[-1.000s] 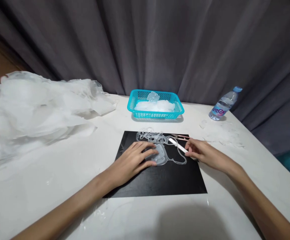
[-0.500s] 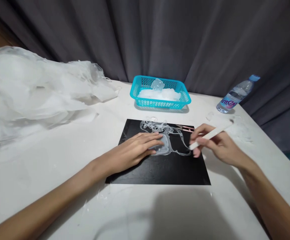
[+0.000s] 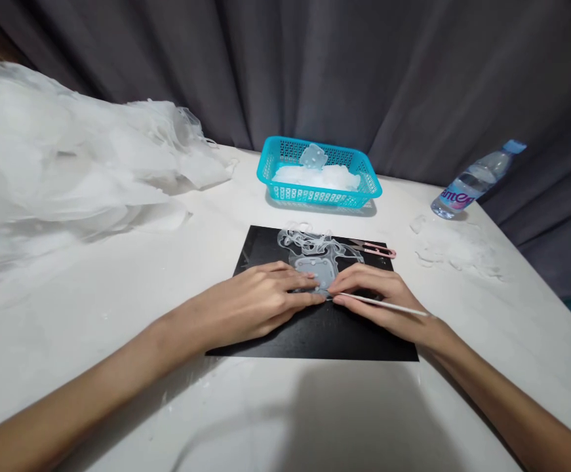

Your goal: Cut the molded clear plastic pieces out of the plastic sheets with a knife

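Note:
A clear plastic piece (image 3: 317, 269) with trailing strips of trimmed edge lies on a black mat (image 3: 315, 334) in the middle of the white table. My left hand (image 3: 260, 298) lies flat on the mat, fingers stretched out and pressing the near left edge of the piece. My right hand (image 3: 376, 295) is closed in a pinch round a thin white tool (image 3: 388, 306), whose tip meets the near edge of the piece beside my left fingertips.
Small pink-handled scissors (image 3: 376, 248) lie at the mat's far right corner. A turquoise basket (image 3: 285, 177) holding clear plastic pieces stands behind the mat. A heap of clear plastic (image 3: 59, 170) fills the left. A water bottle (image 3: 476, 178) lies at far right, with plastic scraps (image 3: 455, 249) near it.
My right hand picked the white tool up off the mat, lifted it, then brought it down to the plastic piece's near edge. My left hand stayed pressing the piece. The view tilted slightly.

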{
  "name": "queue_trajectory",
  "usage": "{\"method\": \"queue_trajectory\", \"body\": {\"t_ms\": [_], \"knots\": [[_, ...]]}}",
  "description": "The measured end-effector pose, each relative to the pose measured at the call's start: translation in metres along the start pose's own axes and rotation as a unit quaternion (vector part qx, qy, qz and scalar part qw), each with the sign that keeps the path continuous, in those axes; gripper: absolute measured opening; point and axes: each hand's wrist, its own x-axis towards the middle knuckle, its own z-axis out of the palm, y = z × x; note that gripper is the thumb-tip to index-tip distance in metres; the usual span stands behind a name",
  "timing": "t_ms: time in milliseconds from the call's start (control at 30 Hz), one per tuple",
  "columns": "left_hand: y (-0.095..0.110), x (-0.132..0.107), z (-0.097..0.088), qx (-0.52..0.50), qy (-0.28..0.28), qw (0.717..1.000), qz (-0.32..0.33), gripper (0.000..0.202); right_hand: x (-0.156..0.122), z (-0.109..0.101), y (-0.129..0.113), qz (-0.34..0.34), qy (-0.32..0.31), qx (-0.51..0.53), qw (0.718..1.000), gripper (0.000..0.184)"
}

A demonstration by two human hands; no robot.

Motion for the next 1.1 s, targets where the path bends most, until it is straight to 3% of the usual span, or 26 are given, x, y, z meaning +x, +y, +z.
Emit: {"method": "queue_trajectory", "body": {"t_ms": [167, 367, 500, 600, 833, 1100], "knots": [[0.001, -0.002, -0.002, 0.011, -0.006, 1.0, 0.004, 0.045, 0.005, 0.0, 0.004, -0.008, 0.011, -0.014, 1.0, 0.014], [0.008, 0.0, -0.009, 0.017, -0.052, 0.998, -0.014, 0.044, 0.007, 0.002, 0.002, 0.007, -0.031, 0.032, 0.999, 0.013], [0.008, -0.001, -0.009, -0.005, -0.038, 0.999, -0.022, 0.047, 0.007, 0.0, 0.003, 0.017, -0.047, 0.032, 0.998, 0.012], [0.006, -0.003, -0.008, -0.02, -0.021, 0.999, -0.023, 0.046, 0.006, 0.0, 0.004, 0.005, -0.055, 0.026, 0.998, 0.011], [0.008, -0.002, -0.01, 0.012, -0.084, 0.996, -0.04, 0.045, 0.004, 0.002, 0.007, -0.019, -0.063, 0.013, 0.998, 0.013], [0.01, 0.001, -0.01, 0.022, -0.071, 0.997, -0.032, 0.055, 0.003, 0.003, 0.006, -0.054, -0.072, -0.01, 0.996, 0.015]]}}
